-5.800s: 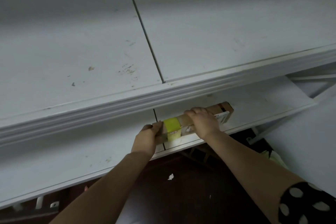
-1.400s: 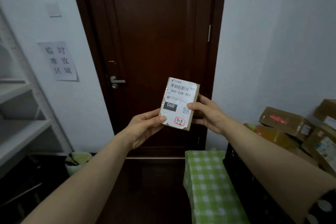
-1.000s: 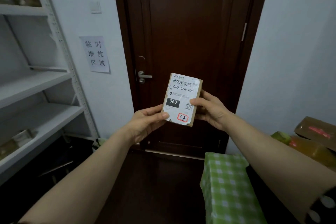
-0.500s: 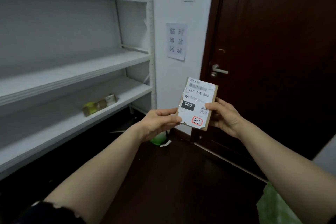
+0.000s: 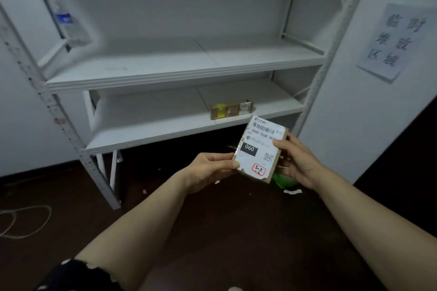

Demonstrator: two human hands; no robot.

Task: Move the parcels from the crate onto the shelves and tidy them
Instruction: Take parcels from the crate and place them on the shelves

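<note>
Cardboard parcel (image 5: 259,149): held in the air between both hands, slightly tilted, with its white label turned to the camera; "060" and a red-ringed handwritten mark can be read on it.
Left hand (image 5: 208,170): the parcel's lower left edge is pinched between the thumb and curled fingers.
Right hand (image 5: 298,160): the parcel's right edge is gripped, with the thumb laid on the label and the fingers curled behind.
Place of the held parcel: in front of the shelving, near the right end of the lower shelf (image 5: 165,130) front edge but apart from it, above the dark floor (image 5: 224,231).
Long parcel (image 5: 230,110): laid on the lower shelf close to its front edge, right of the board seam; a yellow patch is seen on it. In the view it sits just above the held parcel's top corner.
Upper shelf (image 5: 179,66): white boards joined by a seam near the middle.
Left upright: a blurred pale bag (image 5: 71,26) with blue print is hung there; its contents cannot be told.
Right wall: a paper notice (image 5: 392,42) with handwritten characters is fixed beside the shelving.
Floor items: a green object (image 5: 283,179) is partly hidden behind the held parcel and right hand; white paper scraps (image 5: 292,191) lie beside it; a cord loop (image 5: 23,222) lies at the left edge.
</note>
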